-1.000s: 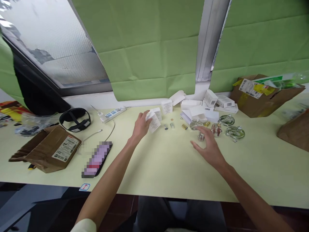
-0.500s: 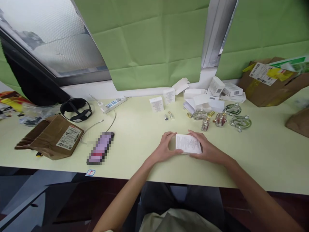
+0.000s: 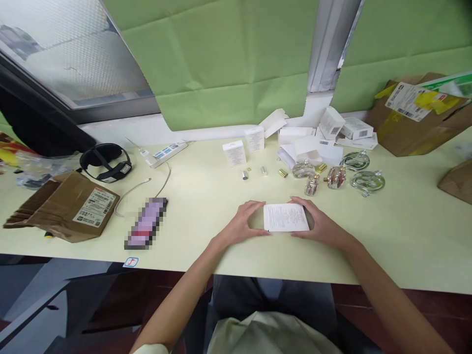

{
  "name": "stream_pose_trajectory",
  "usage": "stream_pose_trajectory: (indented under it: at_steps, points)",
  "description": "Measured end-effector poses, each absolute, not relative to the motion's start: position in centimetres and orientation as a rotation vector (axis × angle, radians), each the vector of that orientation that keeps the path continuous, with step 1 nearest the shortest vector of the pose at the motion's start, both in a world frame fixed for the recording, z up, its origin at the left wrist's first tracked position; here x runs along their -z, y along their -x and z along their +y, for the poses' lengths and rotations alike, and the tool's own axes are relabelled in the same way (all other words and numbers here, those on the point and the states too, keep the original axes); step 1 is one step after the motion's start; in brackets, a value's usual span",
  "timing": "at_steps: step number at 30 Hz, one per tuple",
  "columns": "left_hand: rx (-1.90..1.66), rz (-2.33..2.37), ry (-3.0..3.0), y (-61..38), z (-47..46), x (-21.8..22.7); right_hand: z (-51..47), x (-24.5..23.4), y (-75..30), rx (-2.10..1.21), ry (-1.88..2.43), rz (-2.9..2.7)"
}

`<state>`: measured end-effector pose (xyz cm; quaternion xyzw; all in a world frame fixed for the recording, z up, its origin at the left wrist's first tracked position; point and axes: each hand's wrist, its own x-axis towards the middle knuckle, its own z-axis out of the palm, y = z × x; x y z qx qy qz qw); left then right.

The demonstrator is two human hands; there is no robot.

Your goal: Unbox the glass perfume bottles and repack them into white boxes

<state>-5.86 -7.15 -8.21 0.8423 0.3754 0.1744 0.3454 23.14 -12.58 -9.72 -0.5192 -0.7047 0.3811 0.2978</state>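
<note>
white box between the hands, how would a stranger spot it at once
On the pale yellow table, near its front edge, the left hand and right hand hold a flat white box. Unlike the white boxes by the wall, it lies alone, printed face up.

White box (image 3: 286,217) between both hands (image 3: 241,225) (image 3: 321,227)

1. Your pale yellow table (image 3: 206,196) carries a white printed box (image 3: 286,217) at its centre.
2. At 12 o'clock: small white cartons (image 3: 234,152), metal caps (image 3: 245,175), glass perfume bottles (image 3: 336,177).
3. At 9 o'clock: phone (image 3: 146,223), torn brown parcel (image 3: 55,204), black head strap (image 3: 105,162), power strip (image 3: 167,150).
4. At 2 o'clock: a brown cardboard box (image 3: 413,130).
</note>
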Motion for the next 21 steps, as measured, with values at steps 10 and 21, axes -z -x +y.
stream_pose_trajectory:
  at_steps: [10,21]
  points:
    - [-0.474,0.792,-2.577,6.0,-7.9,8.7,-12.7,9.6,-23.4,-1.011,1.398,-1.888]
    - [-0.563,0.811,-2.253,5.7,-8.3,9.0,-12.5,10.0,-23.5,-0.976,1.385,-1.886]
